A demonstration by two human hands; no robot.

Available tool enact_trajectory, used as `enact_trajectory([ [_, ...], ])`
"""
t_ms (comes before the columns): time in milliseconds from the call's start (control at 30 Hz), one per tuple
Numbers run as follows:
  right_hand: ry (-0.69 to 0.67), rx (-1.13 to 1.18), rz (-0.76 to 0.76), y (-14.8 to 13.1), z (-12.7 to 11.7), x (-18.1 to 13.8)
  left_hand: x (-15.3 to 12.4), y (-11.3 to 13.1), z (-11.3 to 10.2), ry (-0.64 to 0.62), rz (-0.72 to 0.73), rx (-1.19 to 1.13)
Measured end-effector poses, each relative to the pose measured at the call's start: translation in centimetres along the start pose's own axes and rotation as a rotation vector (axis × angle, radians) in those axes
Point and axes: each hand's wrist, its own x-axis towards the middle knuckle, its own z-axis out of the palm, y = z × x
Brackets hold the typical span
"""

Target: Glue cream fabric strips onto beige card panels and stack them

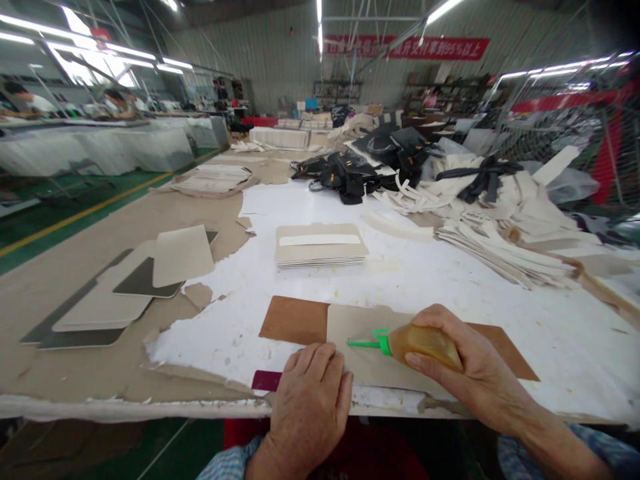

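Observation:
My right hand (467, 363) is closed around an amber glue bottle (423, 343) with a green nozzle (370, 343), tip pointing left over a beige panel (363, 333). My left hand (310, 393) lies flat, fingers together, pressing the near left edge of that panel. The panel rests on a brown board (295, 320) at the table's front edge. A dark red piece (265, 381) pokes out just left of my left hand.
A stack of beige panels (320, 245) with a white strip lies mid-table. Grey and beige boards (125, 287) sit at left. Heaps of cream straps (505, 240) and black bags (360, 167) fill the back right. People work at far-left tables (100, 143).

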Motion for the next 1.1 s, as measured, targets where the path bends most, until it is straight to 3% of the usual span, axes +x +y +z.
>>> enact_trajectory([
  [200, -0.006, -0.081, -0.104, 0.2, 0.6, 0.6, 0.1, 0.1, -0.1, -0.013, -0.014, -0.016],
  [467, -0.008, -0.186, -0.132, -0.4, -0.9, 0.8, 0.2, 0.0, 0.1, -0.017, -0.016, -0.007],
  [733, 0.004, -0.154, -0.034, -0.9, -1.5, 0.1, 0.1, 0.0, -0.1, -0.026, -0.019, 0.0],
  [833, 0.026, -0.053, 0.055, -0.2, -1.0, -0.5, 0.3, 0.1, 0.0, -0.033, -0.027, 0.007],
  [933, 0.098, 0.168, 0.252, 0.7, 0.2, -1.5, 0.3, -0.1, 0.1, -0.008, -0.001, 0.016],
  [1033, 0.35, 0.582, 0.48, 1.4, 1.1, -2.2, -0.2, -1.4, 0.6, 0.022, 0.086, 0.087],
  [1100, 0.525, 0.846, 0.515, 2.1, 0.9, -2.2, -0.5, -3.0, 1.8, 0.07, 0.209, 0.13],
])
